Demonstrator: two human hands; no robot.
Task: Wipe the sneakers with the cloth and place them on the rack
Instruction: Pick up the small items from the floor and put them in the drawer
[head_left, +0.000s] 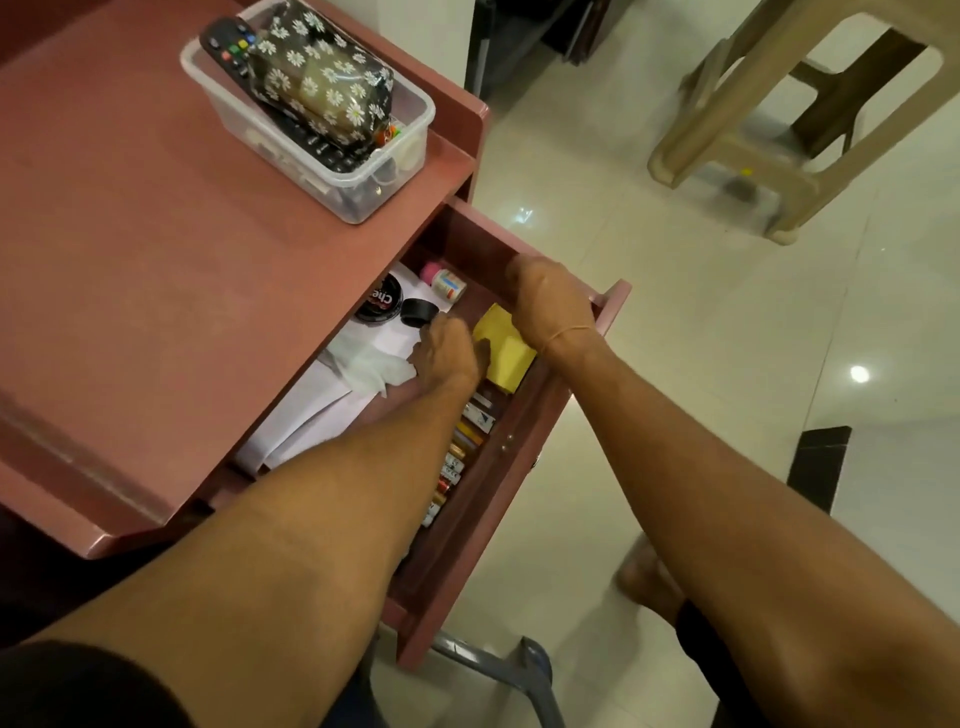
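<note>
Head view. Both arms stretched forward into the open drawer (612, 307). Left hand (447, 353) knuckles up, fingers bent down, thumb lying on the left edge of one folded yellow cloth (511, 353) in the drawer's right part; pinched or merely touched, cannot tell. Right hand (550, 301) just beyond the cloth, fingers curled at the drawer's far wall, grip hidden. To the left, one round black tin (379, 304) lettered "Che", one black cap (418, 313), one pink-capped bottle (444, 280). Batteries (457, 457) in a row along the right wall, count unclear.

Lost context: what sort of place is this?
Probably a home: a remote in a plastic box on a pink cabinet, its drawer open, a plastic stool on tiled floor.
</note>
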